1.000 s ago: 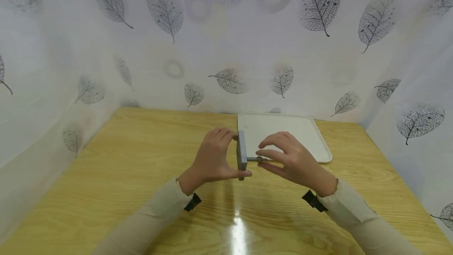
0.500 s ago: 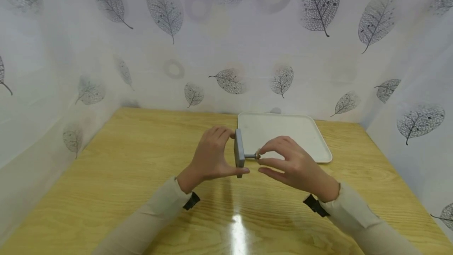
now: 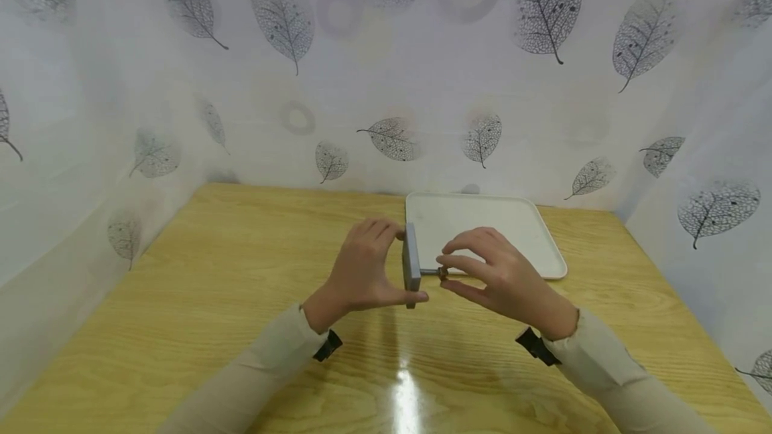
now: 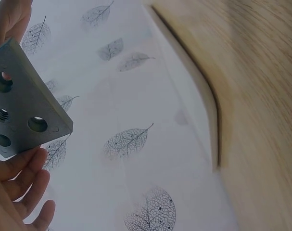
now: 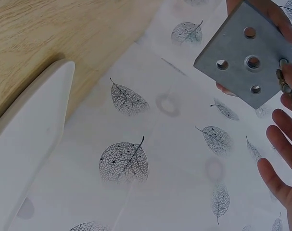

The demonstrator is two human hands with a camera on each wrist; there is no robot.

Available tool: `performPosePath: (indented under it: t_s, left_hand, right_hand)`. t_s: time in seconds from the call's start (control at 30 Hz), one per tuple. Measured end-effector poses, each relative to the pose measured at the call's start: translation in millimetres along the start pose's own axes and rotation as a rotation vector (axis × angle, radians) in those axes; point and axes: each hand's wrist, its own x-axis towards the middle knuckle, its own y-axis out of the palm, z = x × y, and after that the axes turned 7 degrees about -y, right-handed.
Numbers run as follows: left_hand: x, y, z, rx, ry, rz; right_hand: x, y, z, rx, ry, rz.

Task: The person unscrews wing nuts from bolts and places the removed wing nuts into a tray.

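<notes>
A square grey metal plate (image 3: 411, 256) stands on edge above the table, gripped at opposite edges by the thumb and fingers of my left hand (image 3: 362, 266). Several round holes pierce it, one visibly threaded in the left wrist view of the plate (image 4: 23, 103). Out of its right face sticks a thin metal bolt (image 3: 429, 272). A small brass-coloured piece (image 5: 283, 83) sits at the bolt's outer end; its exact shape is partly hidden by fingers. My right hand (image 3: 506, 280) pinches that end between thumb and fingertips, the other fingers spread.
Behind the hands, a white rectangular tray (image 3: 482, 220) lies at the back right of the wooden table (image 3: 253, 253). A pale leaf-patterned curtain (image 3: 253, 106) surrounds the table at the back and sides.
The plate and bolt rose slightly to the left, then came back down to the right. My right thumb, apart from the bolt's end half a second ago, is back against it.
</notes>
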Motion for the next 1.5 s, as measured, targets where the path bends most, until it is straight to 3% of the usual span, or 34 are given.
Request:
performPosePath:
  t_s: [0.27,0.53,0.9,1.23,1.5]
  left_hand:
    - [-0.8,0.0,-1.9,0.014,0.015,-0.001]
    - [0.2,-1.1,1.0,0.019,-0.005,-0.013]
    - [1.0,-2.5,3.3,0.015,-0.004,-0.027]
    - [0.5,-2.0,0.6,0.011,-0.006,-0.010]
    - [-0.3,-4.2,-3.4,0.012,0.016,-0.004]
  right_hand:
    - [-2.5,0.5,-0.9,-0.002,0.013,0.012]
    - [2.4,-2.3,1.8,0.006,-0.044,-0.054]
    - [3.8,-0.5,3.5,-0.001,-0.090,-0.069]
    - [0.9,-0.4,-0.1,-0.003,-0.007,-0.002]
    - [-2.0,1.3,-2.4,-0.026,0.013,0.023]
